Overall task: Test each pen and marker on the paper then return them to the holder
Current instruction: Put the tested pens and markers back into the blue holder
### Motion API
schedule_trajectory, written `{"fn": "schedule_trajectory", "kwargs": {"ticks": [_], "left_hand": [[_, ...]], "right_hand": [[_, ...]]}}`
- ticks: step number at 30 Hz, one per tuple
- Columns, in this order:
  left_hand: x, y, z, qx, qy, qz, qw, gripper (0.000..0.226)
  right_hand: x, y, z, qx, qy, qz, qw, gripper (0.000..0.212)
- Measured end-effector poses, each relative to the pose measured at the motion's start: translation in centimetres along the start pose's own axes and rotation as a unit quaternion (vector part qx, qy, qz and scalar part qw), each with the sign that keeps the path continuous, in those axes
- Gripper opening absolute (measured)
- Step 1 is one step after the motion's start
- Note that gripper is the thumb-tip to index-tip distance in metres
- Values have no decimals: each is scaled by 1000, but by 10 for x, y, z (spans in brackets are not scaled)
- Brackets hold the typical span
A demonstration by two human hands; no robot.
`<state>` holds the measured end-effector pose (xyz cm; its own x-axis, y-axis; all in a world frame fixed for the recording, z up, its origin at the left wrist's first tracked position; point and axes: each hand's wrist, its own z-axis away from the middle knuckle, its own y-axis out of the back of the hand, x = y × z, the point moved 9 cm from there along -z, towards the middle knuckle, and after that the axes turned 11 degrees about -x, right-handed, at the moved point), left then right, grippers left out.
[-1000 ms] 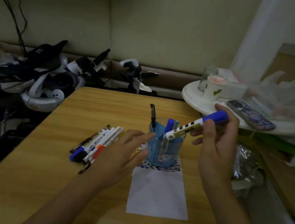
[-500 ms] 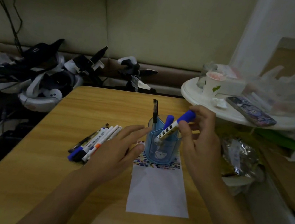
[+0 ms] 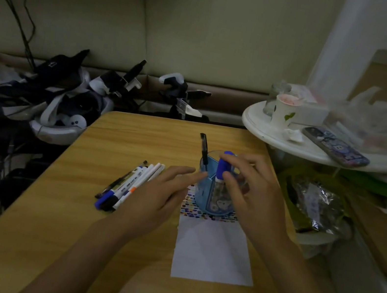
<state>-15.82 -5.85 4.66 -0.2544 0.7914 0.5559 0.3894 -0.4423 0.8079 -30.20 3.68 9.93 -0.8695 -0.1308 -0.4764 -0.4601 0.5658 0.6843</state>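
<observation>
Marker (image 3: pixel 222 168) with a blue cap stands nearly upright in the blue holder (image 3: pixel 213 201), cap end up, just left of the right hand (image 3: pixel 254 196), whose curled fingers pinch its barrel. Half a second ago it slanted, cap toward the right. Left hand (image 3: pixel 156 198) rests flat and relaxed on the table (image 3: pixel 92 244), holding nothing, beside loose pens (image 3: pixel 128 185). White paper (image 3: pixel 214 250) lies under the holder.
</observation>
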Motion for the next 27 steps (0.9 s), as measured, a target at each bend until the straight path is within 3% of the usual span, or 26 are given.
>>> {"fn": "schedule_trajectory", "kwargs": {"ticks": [5,10,17,27], "left_hand": [[-22,11,6,3,48,-50,998,56],[-41,8,11,-29,51,-182,982,48],[-33,-17,7,-113,53,-239,963,48],[-26,-17,2,-82,54,-249,964,37]], "right_hand": [[-1,-5,7,-8,-31,-16,999,47],[-11,-7,13,1,-28,-31,999,32],[-18,-18,17,-28,-11,-36,999,21],[-23,-36,20,-103,-2,0,995,10]]}}
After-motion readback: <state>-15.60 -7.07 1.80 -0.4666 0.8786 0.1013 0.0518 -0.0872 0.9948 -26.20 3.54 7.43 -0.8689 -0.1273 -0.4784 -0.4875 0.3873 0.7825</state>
